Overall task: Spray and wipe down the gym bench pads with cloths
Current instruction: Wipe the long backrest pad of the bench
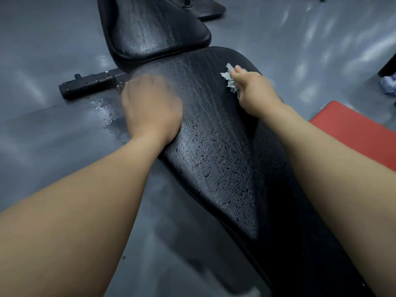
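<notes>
A long black bench pad (225, 146) runs from near me toward the back, its ribbed surface beaded with droplets. A second black pad (154, 28) tilts up beyond it, streaked with wet. My right hand (255, 91) grips a crumpled pale grey-green cloth (230, 79) on the far right part of the long pad. My left hand (150, 108) is motion-blurred at the pad's left edge with fingers curled under. Whatever it may hold is hidden beneath it.
A black steel frame bar (90, 83) sticks out left of the bench on the grey floor, with a wet patch (105, 112) beside it. A red pad (353, 127) lies to the right. A round black base (205, 9) sits behind the bench.
</notes>
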`<state>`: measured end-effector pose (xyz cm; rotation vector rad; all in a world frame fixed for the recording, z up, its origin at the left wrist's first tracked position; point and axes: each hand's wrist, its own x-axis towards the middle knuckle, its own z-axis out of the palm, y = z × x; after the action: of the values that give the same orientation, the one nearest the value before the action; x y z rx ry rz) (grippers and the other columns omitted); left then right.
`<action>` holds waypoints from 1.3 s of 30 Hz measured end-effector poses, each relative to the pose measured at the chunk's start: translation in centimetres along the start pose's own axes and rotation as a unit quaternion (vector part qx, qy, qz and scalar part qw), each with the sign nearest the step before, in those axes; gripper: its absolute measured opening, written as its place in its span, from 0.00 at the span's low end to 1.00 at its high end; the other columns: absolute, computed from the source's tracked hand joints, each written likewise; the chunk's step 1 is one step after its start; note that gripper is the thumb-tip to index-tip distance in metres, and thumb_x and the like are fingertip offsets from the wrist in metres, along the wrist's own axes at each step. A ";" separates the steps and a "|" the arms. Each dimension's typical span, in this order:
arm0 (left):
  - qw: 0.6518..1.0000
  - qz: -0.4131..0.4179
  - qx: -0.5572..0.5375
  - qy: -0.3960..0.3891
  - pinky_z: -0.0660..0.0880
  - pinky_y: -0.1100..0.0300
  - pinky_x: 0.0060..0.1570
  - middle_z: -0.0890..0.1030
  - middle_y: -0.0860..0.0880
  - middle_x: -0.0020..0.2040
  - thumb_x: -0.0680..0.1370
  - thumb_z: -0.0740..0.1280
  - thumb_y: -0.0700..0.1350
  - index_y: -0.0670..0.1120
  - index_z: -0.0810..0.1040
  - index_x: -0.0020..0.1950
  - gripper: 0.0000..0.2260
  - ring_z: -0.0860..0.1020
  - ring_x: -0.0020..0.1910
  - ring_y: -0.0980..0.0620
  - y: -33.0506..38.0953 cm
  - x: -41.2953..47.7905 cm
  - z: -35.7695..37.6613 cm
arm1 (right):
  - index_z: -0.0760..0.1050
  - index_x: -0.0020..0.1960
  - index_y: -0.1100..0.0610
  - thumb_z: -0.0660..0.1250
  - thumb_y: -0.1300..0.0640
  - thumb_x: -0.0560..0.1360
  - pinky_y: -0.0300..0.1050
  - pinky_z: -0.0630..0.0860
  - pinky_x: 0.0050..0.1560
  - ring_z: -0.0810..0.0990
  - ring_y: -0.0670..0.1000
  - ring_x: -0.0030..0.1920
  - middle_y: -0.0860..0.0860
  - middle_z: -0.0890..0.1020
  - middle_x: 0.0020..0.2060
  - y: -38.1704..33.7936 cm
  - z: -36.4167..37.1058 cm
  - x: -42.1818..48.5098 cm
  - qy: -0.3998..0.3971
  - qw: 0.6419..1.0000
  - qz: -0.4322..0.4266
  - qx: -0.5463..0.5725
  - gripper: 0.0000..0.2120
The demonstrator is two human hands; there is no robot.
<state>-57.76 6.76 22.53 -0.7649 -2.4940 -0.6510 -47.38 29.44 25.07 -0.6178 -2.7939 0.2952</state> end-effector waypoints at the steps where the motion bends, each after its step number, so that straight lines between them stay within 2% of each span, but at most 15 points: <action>1: 1.000 -0.001 -0.003 0.002 0.60 0.44 0.73 0.75 0.46 0.60 0.75 0.58 0.55 0.51 0.77 0.59 0.16 0.70 0.64 0.41 0.0 0.0 0.0 | 0.66 0.78 0.60 0.57 0.69 0.80 0.44 0.58 0.76 0.65 0.59 0.77 0.57 0.69 0.76 -0.4 0.2 -0.1 0.013 1.000 0.010 0.019 0.26; 3: 1.000 -0.001 -0.012 0.002 0.60 0.44 0.73 0.76 0.46 0.60 0.76 0.59 0.54 0.51 0.77 0.58 0.15 0.70 0.64 0.41 0.0 0.1 0.1 | 0.66 0.79 0.56 0.57 0.66 0.83 0.34 0.51 0.74 0.62 0.54 0.79 0.53 0.68 0.77 -1.6 0.6 -1.0 0.031 0.998 0.004 0.062 0.25; 4: 1.000 -0.001 -0.017 0.002 0.60 0.44 0.73 0.76 0.46 0.60 0.76 0.59 0.53 0.51 0.77 0.58 0.14 0.70 0.64 0.41 -0.1 0.1 0.0 | 0.65 0.79 0.54 0.58 0.65 0.83 0.33 0.50 0.74 0.61 0.52 0.79 0.52 0.68 0.78 -2.3 0.7 -1.7 0.032 0.996 -0.017 0.080 0.25; 6: 0.999 -0.002 -0.036 0.004 0.60 0.44 0.74 0.76 0.47 0.60 0.76 0.58 0.50 0.51 0.78 0.57 0.14 0.70 0.65 0.42 -0.3 0.1 0.0 | 0.66 0.78 0.52 0.60 0.65 0.83 0.34 0.51 0.76 0.62 0.50 0.79 0.51 0.68 0.77 -4.0 1.1 -3.4 0.010 0.989 -0.097 0.107 0.25; 8: 0.998 -0.005 -0.061 0.007 0.59 0.44 0.74 0.77 0.47 0.60 0.75 0.57 0.48 0.50 0.79 0.58 0.16 0.70 0.65 0.42 -0.4 -0.1 -0.1 | 0.67 0.78 0.55 0.61 0.66 0.81 0.35 0.52 0.78 0.62 0.48 0.78 0.53 0.69 0.76 -5.3 1.8 -5.1 -0.027 0.975 -0.193 0.112 0.25; 11: 0.996 -0.002 -0.084 0.023 0.61 0.44 0.73 0.78 0.47 0.59 0.74 0.56 0.46 0.49 0.80 0.57 0.17 0.71 0.64 0.42 -0.5 -0.3 -0.2 | 0.68 0.77 0.59 0.60 0.68 0.81 0.39 0.55 0.79 0.63 0.52 0.78 0.55 0.69 0.76 -5.1 2.2 -5.3 -0.052 0.961 -0.258 0.084 0.25; 15: 0.994 -0.001 -0.104 0.037 0.63 0.43 0.72 0.79 0.47 0.59 0.73 0.56 0.45 0.48 0.80 0.55 0.17 0.72 0.63 0.43 -0.5 -0.2 0.1 | 0.68 0.77 0.57 0.60 0.70 0.80 0.32 0.53 0.76 0.63 0.50 0.78 0.54 0.69 0.76 -4.5 1.3 -0.5 -0.036 0.974 -0.216 0.057 0.27; 19: 0.991 0.000 -0.121 0.060 0.65 0.42 0.71 0.79 0.47 0.57 0.72 0.56 0.44 0.47 0.79 0.53 0.15 0.72 0.60 0.43 -0.7 -0.1 0.4 | 0.67 0.78 0.52 0.59 0.65 0.82 0.33 0.55 0.74 0.66 0.52 0.77 0.52 0.69 0.77 -3.9 1.0 6.9 0.014 0.994 -0.092 0.064 0.25; 21: 0.990 0.000 -0.127 0.067 0.66 0.42 0.69 0.79 0.47 0.56 0.72 0.57 0.44 0.47 0.79 0.52 0.14 0.72 0.59 0.43 -0.7 -0.2 0.4 | 0.70 0.76 0.50 0.58 0.63 0.82 0.29 0.58 0.66 0.70 0.52 0.74 0.50 0.74 0.73 -4.3 1.2 8.9 0.024 0.996 -0.032 0.078 0.24; 23: 0.988 -0.007 -0.136 0.071 0.67 0.42 0.68 0.79 0.48 0.56 0.71 0.57 0.44 0.47 0.79 0.51 0.14 0.72 0.59 0.44 -0.7 0.0 0.4 | 0.75 0.73 0.50 0.59 0.63 0.81 0.29 0.61 0.59 0.75 0.53 0.69 0.49 0.79 0.68 -5.2 1.5 9.5 0.038 0.994 -0.009 0.103 0.22; 27: 0.986 -0.026 -0.147 0.077 0.69 0.44 0.65 0.78 0.46 0.56 0.71 0.57 0.44 0.46 0.79 0.51 0.15 0.73 0.59 0.41 -0.7 -0.2 0.3 | 0.79 0.68 0.50 0.61 0.65 0.79 0.27 0.63 0.58 0.77 0.50 0.66 0.47 0.81 0.65 -8.4 2.1 8.7 0.028 0.990 -0.059 0.123 0.21; 31: 0.986 -0.047 -0.137 0.081 0.69 0.45 0.63 0.76 0.42 0.56 0.71 0.57 0.43 0.43 0.76 0.52 0.14 0.72 0.59 0.38 -0.6 -0.4 0.2 | 0.79 0.68 0.51 0.63 0.64 0.80 0.33 0.66 0.69 0.75 0.48 0.70 0.49 0.79 0.68 -12.2 2.7 7.4 -0.020 0.962 -0.228 0.145 0.20; 33: 0.984 -0.067 -0.144 0.081 0.68 0.45 0.64 0.75 0.41 0.57 0.71 0.57 0.42 0.43 0.74 0.52 0.13 0.71 0.60 0.38 -0.5 -0.5 0.1 | 0.76 0.71 0.50 0.61 0.63 0.82 0.35 0.62 0.73 0.70 0.47 0.73 0.50 0.76 0.71 -11.9 2.4 6.9 -0.042 0.951 -0.276 0.134 0.20; 35: 0.981 -0.090 -0.151 0.083 0.66 0.46 0.64 0.74 0.41 0.58 0.71 0.58 0.41 0.42 0.73 0.53 0.13 0.70 0.60 0.38 -0.4 -0.5 0.1 | 0.73 0.74 0.47 0.61 0.62 0.83 0.33 0.60 0.74 0.68 0.45 0.75 0.49 0.73 0.74 -10.2 1.4 7.3 -0.054 0.956 -0.267 0.112 0.22; 39: 0.971 -0.134 -0.170 0.099 0.64 0.49 0.67 0.72 0.42 0.60 0.72 0.60 0.40 0.42 0.73 0.55 0.13 0.69 0.62 0.40 -0.3 -0.6 0.1 | 0.67 0.77 0.46 0.58 0.60 0.84 0.26 0.54 0.68 0.65 0.47 0.77 0.47 0.68 0.77 -6.9 0.1 8.7 -0.036 0.988 -0.136 0.068 0.23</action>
<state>-57.45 6.35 22.07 -0.4495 -2.3477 -1.2111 -57.63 27.07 28.53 -0.1936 -2.8507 0.4536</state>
